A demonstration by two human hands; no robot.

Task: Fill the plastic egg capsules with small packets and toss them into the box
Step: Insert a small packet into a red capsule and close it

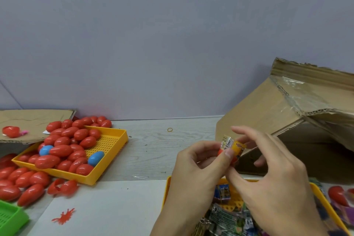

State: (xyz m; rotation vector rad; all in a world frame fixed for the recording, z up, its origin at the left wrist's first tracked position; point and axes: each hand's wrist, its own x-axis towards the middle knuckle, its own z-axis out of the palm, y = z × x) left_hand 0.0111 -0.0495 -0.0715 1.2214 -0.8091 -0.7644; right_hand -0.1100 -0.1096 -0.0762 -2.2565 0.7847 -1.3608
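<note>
A yellow tray heaped with red egg capsules and 2 blue egg capsules is seen at the left of the grey table, with more red ones spilled beside it and a green tray cut off at the lower left corner. A tilted cardboard box stands at the right, just behind the hands. A small rubber band lies alone on the table, and a red splat-shaped toy rests on a white sheet.

A second yellow tray of small packets is largely covered by the hands and cut off by the lower edge.

An orange-red capsule half is gripped by the left hand, mostly hidden under its thumb. A folded yellow packet is pinched by the right hand and sits at the capsule's mouth; its print is too blurred to be read.
</note>
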